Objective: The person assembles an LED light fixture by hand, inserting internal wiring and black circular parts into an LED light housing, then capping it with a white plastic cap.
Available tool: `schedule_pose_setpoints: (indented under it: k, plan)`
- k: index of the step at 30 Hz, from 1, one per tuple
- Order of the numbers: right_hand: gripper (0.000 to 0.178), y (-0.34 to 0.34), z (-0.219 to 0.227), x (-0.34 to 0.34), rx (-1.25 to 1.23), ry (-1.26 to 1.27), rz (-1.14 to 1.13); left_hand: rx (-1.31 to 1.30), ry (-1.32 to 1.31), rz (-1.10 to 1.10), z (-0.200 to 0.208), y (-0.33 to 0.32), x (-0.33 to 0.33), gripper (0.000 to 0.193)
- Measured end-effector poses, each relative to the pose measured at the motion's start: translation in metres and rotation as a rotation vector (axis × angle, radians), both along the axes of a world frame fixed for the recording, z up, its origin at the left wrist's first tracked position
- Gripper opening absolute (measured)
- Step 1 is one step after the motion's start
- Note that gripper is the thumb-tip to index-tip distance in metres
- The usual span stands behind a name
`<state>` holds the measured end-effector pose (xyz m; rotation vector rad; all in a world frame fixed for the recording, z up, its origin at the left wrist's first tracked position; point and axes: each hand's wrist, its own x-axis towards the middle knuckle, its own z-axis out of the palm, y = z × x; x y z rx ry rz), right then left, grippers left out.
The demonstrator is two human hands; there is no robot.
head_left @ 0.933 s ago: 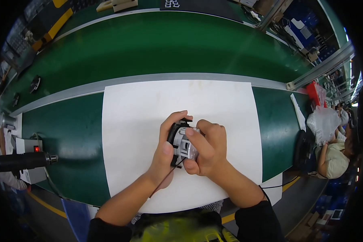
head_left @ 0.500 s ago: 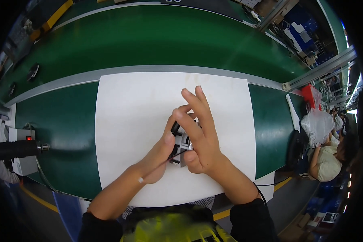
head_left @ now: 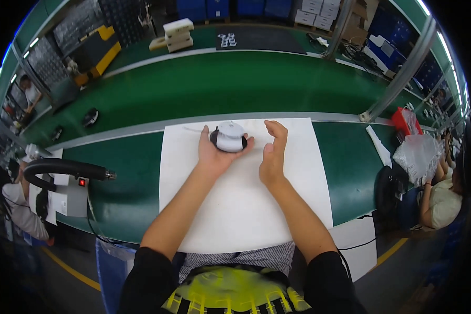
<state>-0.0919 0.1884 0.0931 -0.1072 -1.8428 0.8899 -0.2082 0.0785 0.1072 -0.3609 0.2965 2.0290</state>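
My left hand (head_left: 218, 157) cradles a small rounded white-and-black device (head_left: 229, 140) above the far half of the white sheet (head_left: 235, 209). Its thumb lies along one side and its fingers curl round the other. A disc-shaped white part tops the device; what exactly it is I cannot make out. From its left side a thin pale strip or cord sticks out over the sheet. My right hand (head_left: 273, 154) is held up just to the right, apart from the device, with nothing in it and thumb and fingers parted.
A black flexible arm (head_left: 70, 167) reaches in from a grey box (head_left: 74, 196) with a lit red switch on the left. Beyond a metal rail runs a green belt (head_left: 220, 83) with dark devices (head_left: 90, 118) on it. A red bin (head_left: 407, 123) and plastic bag (head_left: 418, 157) stand right, near a seated person.
Both hands have moved forward, away from me, and drawn apart; my right hand has let go of the device. My left hand now holds it alone. The head view has tilted up.
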Motion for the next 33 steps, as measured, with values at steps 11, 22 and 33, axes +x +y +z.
schedule_pose_setpoints:
  k: [11, 22, 33]
  plan:
    - [0.022, 0.007, -0.013, -0.009, -0.138, -0.153, -0.017, -0.214, 0.457, 0.196, -0.042, 0.039, -0.048, 0.052]
    - [0.021, 0.01, -0.01, -0.008, -0.773, -0.258, 0.2, -0.356, 1.39, -0.065, -0.034, 0.014, 0.047, 0.031]
    - [0.028, 0.012, -0.008, -0.024, -0.771, -0.277, 0.233, -0.36, 1.67, -0.171, -0.032, 0.003, 0.046, 0.029]
